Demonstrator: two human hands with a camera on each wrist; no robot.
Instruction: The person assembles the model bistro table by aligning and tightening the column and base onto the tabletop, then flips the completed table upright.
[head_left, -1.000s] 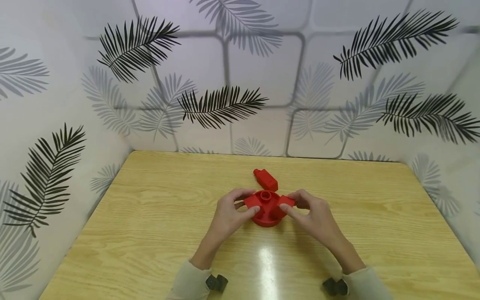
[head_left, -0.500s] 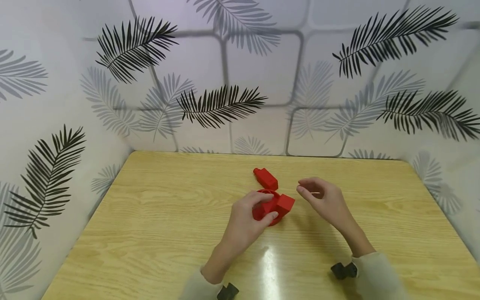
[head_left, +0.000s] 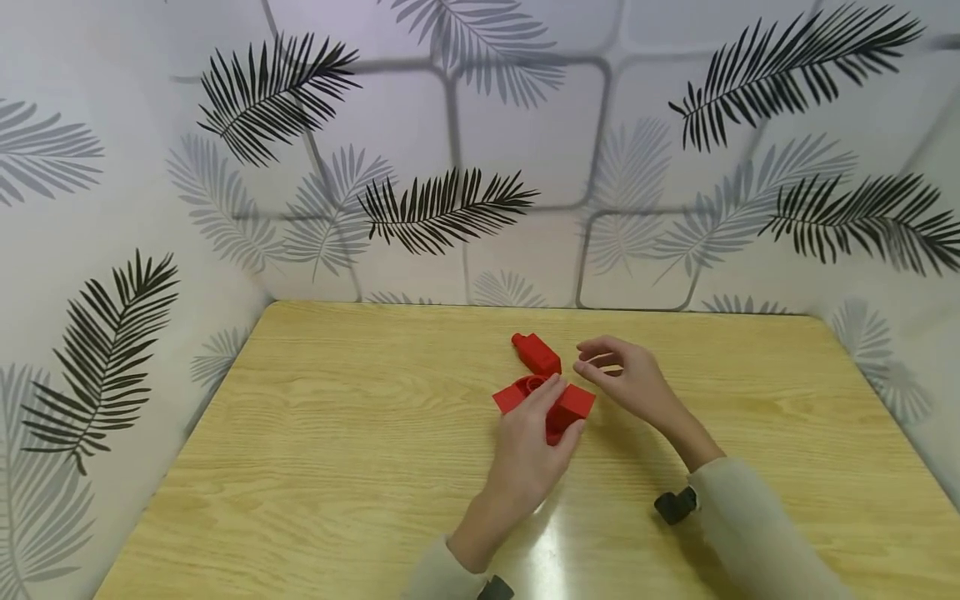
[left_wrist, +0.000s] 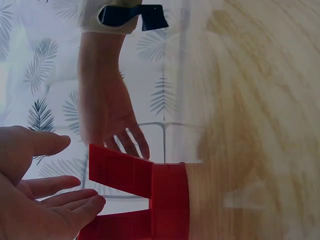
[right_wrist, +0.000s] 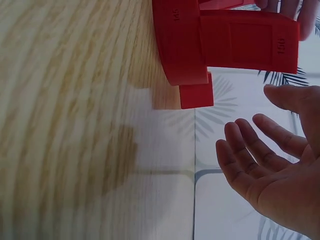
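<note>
A shallow round red base [left_wrist: 171,205] sits on the table, and two red blocks lean outward from it. One is the left block [head_left: 507,399]; the other, the right block [head_left: 576,401], slants up on the opposite side. My left hand [head_left: 525,458] reaches over the base with fingers extended between the blocks, its thumb beside the right one, and covers much of the base. My right hand [head_left: 630,382] hovers just right of the pieces, fingers loosely bent, holding nothing. Behind the base lies a third red block [head_left: 539,356] with a round knob at its far end.
The wooden table [head_left: 337,433] is light and glossy, with a bright reflection near the front. Leaf-patterned wall covering [head_left: 517,258] rises along its back edge and both sides. A dark wrist device [head_left: 676,505] sits at the right sleeve.
Both hands first touched one block each. The right hand let go and drew away, then came slightly back. The left hand left its block and moved right across the base.
</note>
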